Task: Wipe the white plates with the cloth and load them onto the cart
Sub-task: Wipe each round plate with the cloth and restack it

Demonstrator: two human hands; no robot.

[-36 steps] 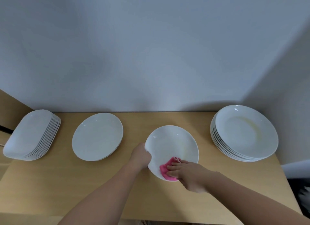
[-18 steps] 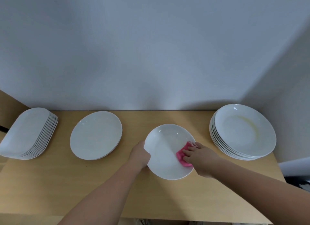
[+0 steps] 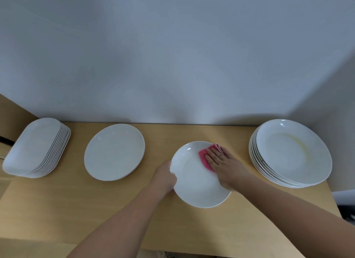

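Observation:
A round white plate lies on the wooden table, a little right of centre. My left hand grips its left rim. My right hand lies flat with straight fingers on a folded pink cloth and presses it onto the plate's upper right part. To the right stands a stack of several round white plates; the top one carries a yellowish stain.
A low stack of round white plates sits left of centre. A stack of several oblong white dishes stands at the far left. A grey wall runs along the table's back and right edges.
My right hand has swept the pink cloth from the plate's near edge, round its right side, up to its far right part. My left hand has kept hold of the rim.

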